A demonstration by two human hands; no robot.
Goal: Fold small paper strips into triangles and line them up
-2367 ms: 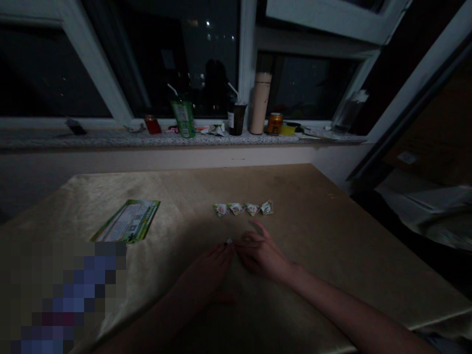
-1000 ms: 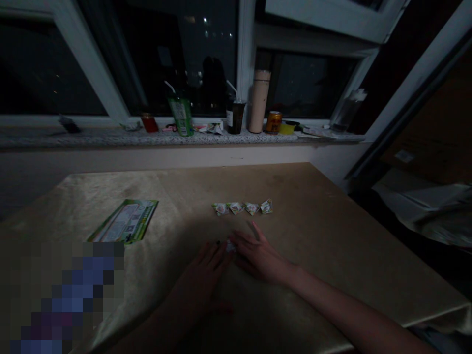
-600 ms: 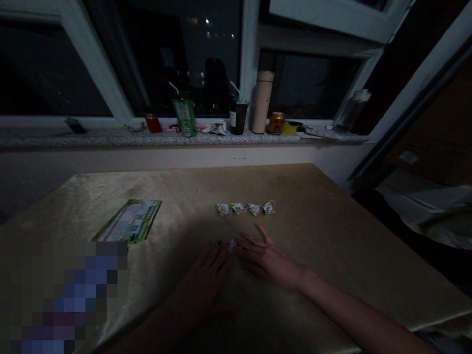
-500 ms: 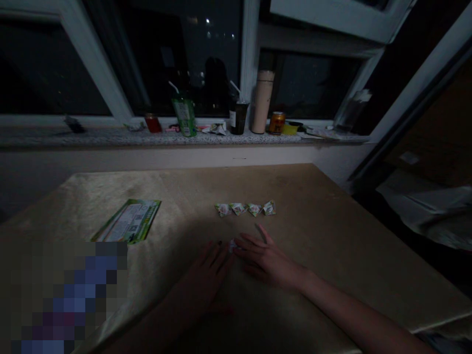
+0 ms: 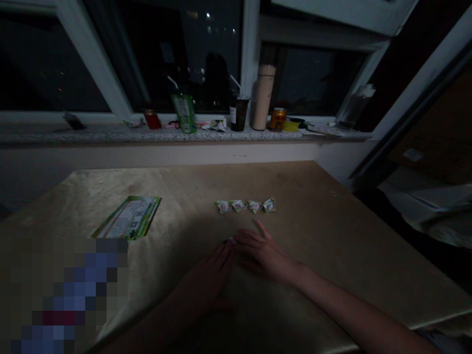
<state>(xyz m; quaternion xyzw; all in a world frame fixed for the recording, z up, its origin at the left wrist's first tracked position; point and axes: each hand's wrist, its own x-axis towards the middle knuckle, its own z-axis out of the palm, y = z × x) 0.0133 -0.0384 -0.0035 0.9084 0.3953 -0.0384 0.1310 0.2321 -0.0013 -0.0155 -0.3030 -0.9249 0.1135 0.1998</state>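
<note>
A small, pale, wrapped piece (image 5: 232,240) lies on the table, mostly covered by my fingertips. My left hand (image 5: 210,278) reaches in from the lower left, palm down with fingers stretched, its tips at the near left side of the piece. From the right, my right hand (image 5: 263,253) lies flat with its fingers extended over the piece and one finger lifted apart. Just beyond the hands, several small folded, green-and-white printed packets (image 5: 254,206) form a row. A larger green printed pouch (image 5: 131,216) lies flat to the left.
The brown-covered table (image 5: 313,211) meets a wall under a granite sill (image 5: 121,136). On the sill stand a green cup (image 5: 184,113), a dark cup (image 5: 239,115), a pink flask (image 5: 263,98), an orange can (image 5: 278,119) and a red jar (image 5: 151,119). A blurred-out patch covers the lower left.
My left hand has slid slightly forward and right, its fingers drawing closer together against the small piece. My right hand stays nearly in place. The row of packets and the pouch are unmoved.
</note>
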